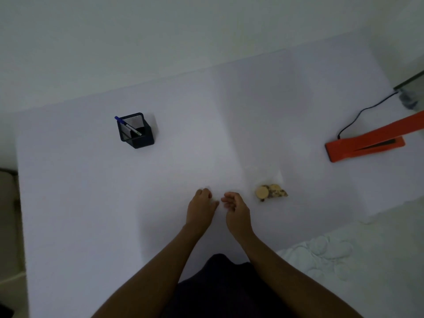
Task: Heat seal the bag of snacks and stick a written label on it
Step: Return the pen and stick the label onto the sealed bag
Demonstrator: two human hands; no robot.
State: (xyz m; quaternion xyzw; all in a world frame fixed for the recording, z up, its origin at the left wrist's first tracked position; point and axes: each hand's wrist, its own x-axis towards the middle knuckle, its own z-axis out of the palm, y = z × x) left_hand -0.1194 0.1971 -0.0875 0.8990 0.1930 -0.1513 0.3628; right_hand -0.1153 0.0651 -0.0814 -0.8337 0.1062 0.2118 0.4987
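Note:
A clear bag of snacks (271, 191), with round crackers at its bottom, lies flat on the white table (91, 203) to the right of my hands. The orange heat sealer (364, 143) sits at the far right with its arm raised and a black cord (358, 115) running back. My left hand (202, 206) and my right hand (236, 208) rest close together at the table's front middle, fingers curled toward each other. A faint white edge shows by my left fingertips; whether it is a label is too pale to tell.
A black mesh pen holder (135, 130) with a blue-capped pen (127, 126) stands at the back left. White quilted fabric (332, 253) lies at the table's front right corner. A wall runs behind the table.

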